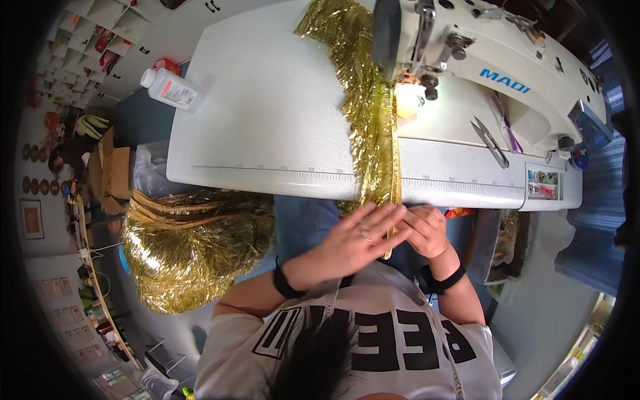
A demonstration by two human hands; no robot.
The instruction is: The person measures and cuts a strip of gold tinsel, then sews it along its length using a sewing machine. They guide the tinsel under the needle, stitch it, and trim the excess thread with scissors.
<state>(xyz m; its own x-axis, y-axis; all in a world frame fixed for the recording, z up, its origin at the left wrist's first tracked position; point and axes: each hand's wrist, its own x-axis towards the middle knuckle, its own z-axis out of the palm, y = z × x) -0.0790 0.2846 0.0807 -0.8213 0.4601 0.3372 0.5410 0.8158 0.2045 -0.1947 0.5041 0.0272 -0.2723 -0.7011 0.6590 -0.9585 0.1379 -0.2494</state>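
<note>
A strip of gold tinsel fringe trim (372,135) runs from under the head of a white MAQI sewing machine (505,65) down over the table's front edge. Its narrow gold band (395,165) is along the right side. My left hand (357,237), with a ring on one finger, lies across the trim just below the edge, fingers extended and apart, slightly blurred. Beside it my right hand (425,230) has its fingers curled at the band, seemingly pinching it; the fingertips are partly hidden. The band's lower end shows below my left fingers.
Thread snips (490,142) and purple-handled scissors (509,125) lie right of the needle area. A white plastic bottle (170,89) stands at the table's left edge. More gold fringe (195,255) hangs in a heap at lower left. Another person (70,152) is far left.
</note>
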